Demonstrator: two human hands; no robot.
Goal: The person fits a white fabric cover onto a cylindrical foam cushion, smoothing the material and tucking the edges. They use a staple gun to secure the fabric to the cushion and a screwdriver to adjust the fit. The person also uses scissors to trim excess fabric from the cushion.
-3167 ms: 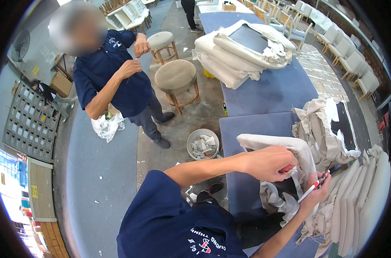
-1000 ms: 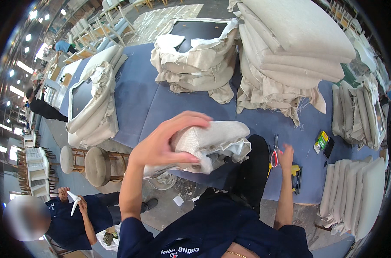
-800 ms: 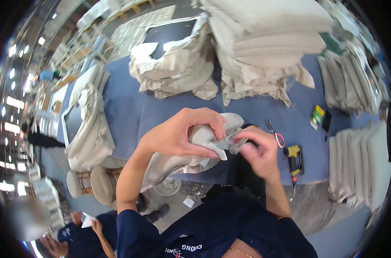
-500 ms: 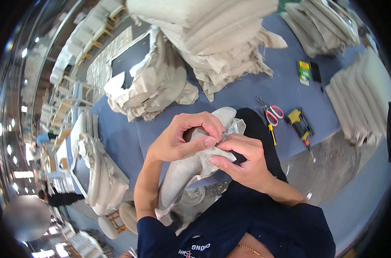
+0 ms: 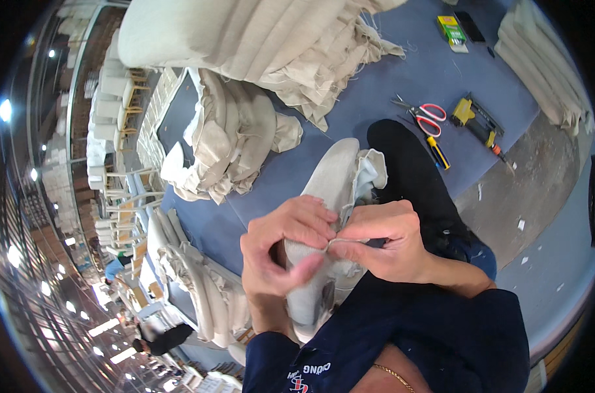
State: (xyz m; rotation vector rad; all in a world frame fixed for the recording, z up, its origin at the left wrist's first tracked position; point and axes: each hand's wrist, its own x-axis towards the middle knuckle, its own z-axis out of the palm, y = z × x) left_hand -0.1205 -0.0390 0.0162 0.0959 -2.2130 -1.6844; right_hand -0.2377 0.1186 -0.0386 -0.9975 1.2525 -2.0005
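Note:
Across my lap lies a padded chair panel (image 5: pixel 336 173) in beige fabric, its loose fabric edge (image 5: pixel 374 169) ruffled along the right side. My right hand (image 5: pixel 386 239) pinches that fabric edge between thumb and fingers at the panel's middle. Opposite it, my left hand (image 5: pixel 287 239) curls its fingers over the fabric at the same spot; its thumb stands apart and is blurred. The fingertips of both hands nearly meet. Whatever small thing may be between them is hidden.
On the blue tabletop (image 5: pixel 369 85) are red-handled scissors (image 5: pixel 430 120), a yellow screwdriver (image 5: pixel 437 152), a yellow-black staple gun (image 5: pixel 474 118), a green-yellow box (image 5: pixel 452 31) and a black phone (image 5: pixel 468 26). Stacks of beige padded panels (image 5: pixel 245 46) stand beyond and at the far right (image 5: pixel 539 65).
The panel now points more upright in view, and more of its upper end shows. My left thumb has lifted away from the fabric; my right hand still pinches the edge. The view has turned.

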